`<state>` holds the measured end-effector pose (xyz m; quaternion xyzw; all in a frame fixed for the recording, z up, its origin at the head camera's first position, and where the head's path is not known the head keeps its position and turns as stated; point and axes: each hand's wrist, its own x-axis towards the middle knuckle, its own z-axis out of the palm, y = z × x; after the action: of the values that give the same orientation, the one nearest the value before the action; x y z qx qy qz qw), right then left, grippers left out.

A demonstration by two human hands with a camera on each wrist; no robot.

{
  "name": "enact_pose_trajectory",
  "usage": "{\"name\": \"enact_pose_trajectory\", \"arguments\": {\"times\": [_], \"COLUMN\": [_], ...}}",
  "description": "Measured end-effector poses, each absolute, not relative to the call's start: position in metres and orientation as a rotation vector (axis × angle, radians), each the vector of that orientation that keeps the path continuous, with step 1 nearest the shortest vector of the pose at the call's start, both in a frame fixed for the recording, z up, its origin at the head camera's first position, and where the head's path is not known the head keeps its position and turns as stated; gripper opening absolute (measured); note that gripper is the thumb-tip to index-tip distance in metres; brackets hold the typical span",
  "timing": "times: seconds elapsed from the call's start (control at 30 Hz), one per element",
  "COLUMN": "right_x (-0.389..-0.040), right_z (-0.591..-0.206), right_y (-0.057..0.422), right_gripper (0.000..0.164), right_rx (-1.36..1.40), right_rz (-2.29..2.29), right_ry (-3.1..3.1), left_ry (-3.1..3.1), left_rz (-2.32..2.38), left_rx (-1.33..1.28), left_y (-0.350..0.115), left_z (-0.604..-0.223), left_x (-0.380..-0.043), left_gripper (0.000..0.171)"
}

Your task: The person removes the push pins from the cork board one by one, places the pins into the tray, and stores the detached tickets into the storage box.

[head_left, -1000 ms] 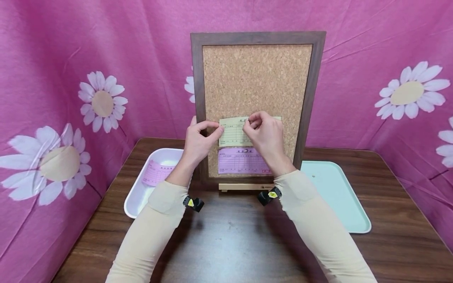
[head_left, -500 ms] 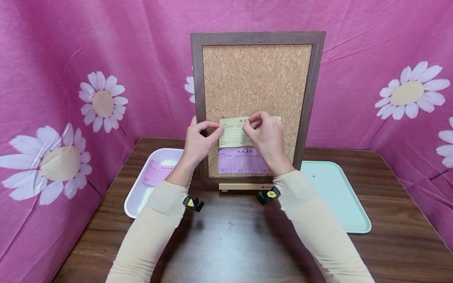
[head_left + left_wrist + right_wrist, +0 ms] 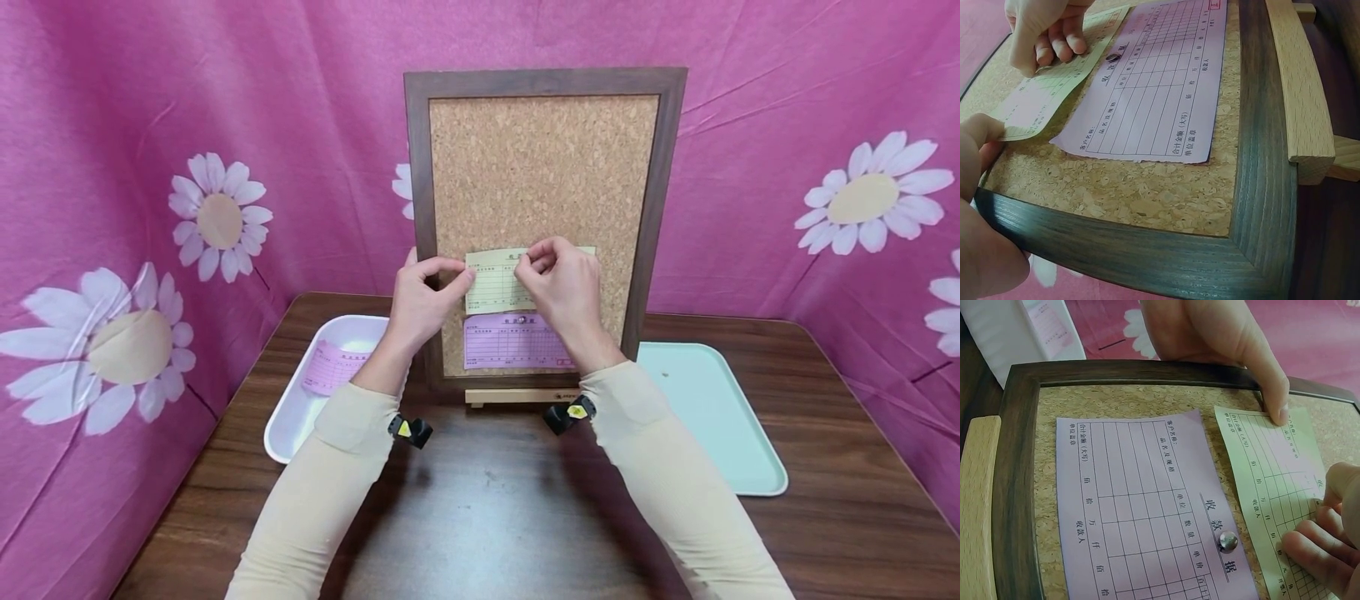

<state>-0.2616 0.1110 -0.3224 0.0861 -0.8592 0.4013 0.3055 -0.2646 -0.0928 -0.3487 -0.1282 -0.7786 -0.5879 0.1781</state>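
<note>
A framed corkboard (image 3: 546,167) stands upright on the table. On its lower part lies a yellow-green receipt slip (image 3: 491,290), its top edge slightly wavy. My left hand (image 3: 423,296) reaches round the frame's left side and pinches the slip's left edge between finger and thumb. At the slip's top middle, my right hand (image 3: 566,292) pinches a thumbtack, mostly hidden by the fingertips, against the paper. Just below, a purple receipt slip (image 3: 1129,506) hangs on the cork, held by one silver, round-headed thumbtack (image 3: 1229,542). My right wrist overlaps its right end in the head view.
A light wooden stand (image 3: 521,397) supports the board's bottom edge. To the left, a white tray (image 3: 279,437) holds a pink slip (image 3: 330,368). On the right lies a mint-green tray (image 3: 712,433) with a small dark speck-like thing (image 3: 665,375). A pink flowered cloth (image 3: 322,167) surrounds the table.
</note>
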Motion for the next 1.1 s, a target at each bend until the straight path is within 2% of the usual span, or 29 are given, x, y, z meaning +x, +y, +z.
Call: {"name": "enact_pose_trajectory", "arguments": {"times": [1.1], "right_x": [-0.2571], "right_z": [-0.3259], "right_y": [0.1133], "right_gripper": [0.013], "right_rx": [0.255], "right_rz": [1.126], "right_ry": [-2.240], "left_ry": [-2.211], "left_rz": [-1.679], "left_rx": [-0.350], "left_y": [-0.0949], "left_z": [-0.3476], "left_x": [-0.2658], "left_gripper": [0.019]}}
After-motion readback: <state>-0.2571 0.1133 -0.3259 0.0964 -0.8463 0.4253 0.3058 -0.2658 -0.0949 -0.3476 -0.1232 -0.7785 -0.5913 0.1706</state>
